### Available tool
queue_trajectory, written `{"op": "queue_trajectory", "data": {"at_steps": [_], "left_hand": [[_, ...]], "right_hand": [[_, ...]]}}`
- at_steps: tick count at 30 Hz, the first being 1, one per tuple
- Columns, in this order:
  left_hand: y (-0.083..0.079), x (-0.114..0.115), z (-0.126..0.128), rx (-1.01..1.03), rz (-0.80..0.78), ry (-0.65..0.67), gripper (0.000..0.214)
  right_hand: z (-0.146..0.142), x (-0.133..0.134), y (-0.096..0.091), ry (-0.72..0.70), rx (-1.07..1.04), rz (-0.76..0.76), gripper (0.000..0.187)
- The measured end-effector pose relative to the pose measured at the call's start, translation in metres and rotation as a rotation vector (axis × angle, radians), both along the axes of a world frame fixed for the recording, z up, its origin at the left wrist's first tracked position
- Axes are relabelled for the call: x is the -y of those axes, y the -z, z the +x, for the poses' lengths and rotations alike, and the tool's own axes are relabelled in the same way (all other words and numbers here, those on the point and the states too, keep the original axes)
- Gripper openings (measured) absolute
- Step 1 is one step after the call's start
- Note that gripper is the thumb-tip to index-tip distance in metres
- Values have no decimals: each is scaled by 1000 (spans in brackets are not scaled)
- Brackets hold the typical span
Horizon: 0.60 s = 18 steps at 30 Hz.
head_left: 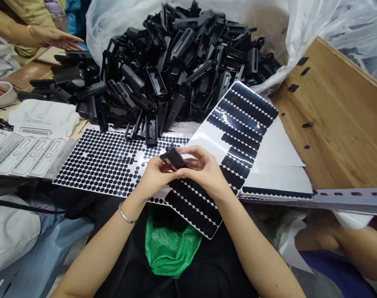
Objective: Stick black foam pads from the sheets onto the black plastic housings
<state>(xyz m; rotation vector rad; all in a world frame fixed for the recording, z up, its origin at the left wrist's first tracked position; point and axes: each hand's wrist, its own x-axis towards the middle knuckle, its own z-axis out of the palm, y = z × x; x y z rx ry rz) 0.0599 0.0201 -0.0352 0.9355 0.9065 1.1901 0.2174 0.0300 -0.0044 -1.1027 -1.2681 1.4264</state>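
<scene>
Left hand (154, 177) and right hand (204, 169) both curled, my fingertips closed on one black plastic part (176, 159), held up over the strip-sticker sheet (238, 159). Fingertip-only grip, so a twist could pop it loose. Pile (182, 62) overlaps the dot-sticker sheet (92, 159); one knock could spill more across.

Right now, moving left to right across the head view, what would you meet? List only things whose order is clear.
Printed cards, silver bracelet, left hand, held black piece, right hand, wooden board.
</scene>
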Motion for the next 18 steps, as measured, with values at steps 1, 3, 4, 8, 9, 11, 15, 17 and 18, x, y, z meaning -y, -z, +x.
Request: {"op": "queue_trajectory", "data": {"at_steps": [1, 3, 4, 8, 9, 11, 15, 17, 18], "left_hand": [[1, 0, 1, -1, 2, 7, 28], [1, 1, 2, 5, 7, 7, 28], [0, 1, 2, 14, 10, -1, 29], [-10, 3, -11, 8, 44, 138, 29], [-13, 3, -16, -27, 62, 278, 26], [-15, 4, -25, -163, 107, 673, 23], [-5, 10, -33, -533, 234, 986, 26], [-2, 19, -34, -629, 234, 893, 37], [-2, 25, -35, -595, 230, 845, 44]], "right_hand": [[-1, 0, 1, -35, -12, -12, 51], [-3, 0, 3, -61, -27, -31, 48], [-4, 0, 4, -71, -35, -37, 49], [4, -7, 4, -120, -42, -47, 54], [7, -10, 4, -99, -22, -30, 52], [15, -13, 0, 16, 65, 73, 46], [27, -5, -22, 345, 203, 457, 25], [31, 11, -37, 435, 169, 571, 22], [33, 19, -45, 451, 157, 615, 22]]}}
